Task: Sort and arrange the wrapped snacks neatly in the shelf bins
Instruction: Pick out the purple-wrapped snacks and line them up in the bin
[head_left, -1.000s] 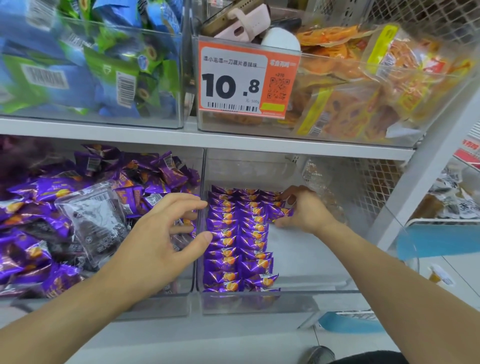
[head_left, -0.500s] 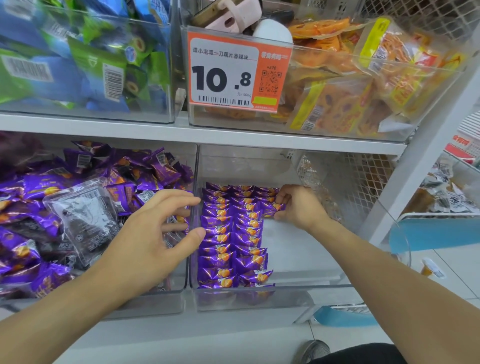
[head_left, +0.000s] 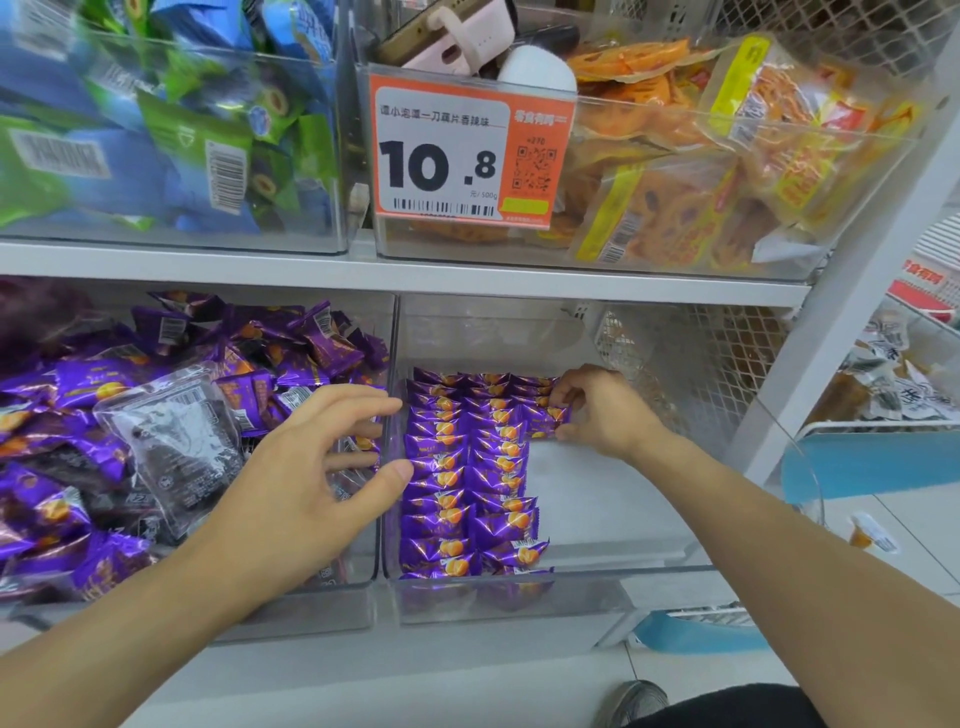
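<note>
Purple snack sitting at 1 o'clock in right bin, starting third column beside two neat rows. Right hand pinching it, fingers curled narrow round wrapper. Left hand hovering over divider at 9 o'clock, fingers spread wide, holding nothing. Loose pile filling left bin. Risk: slick wrapper sliding askew on release; left thumb nudging rows, skewing them.
</note>
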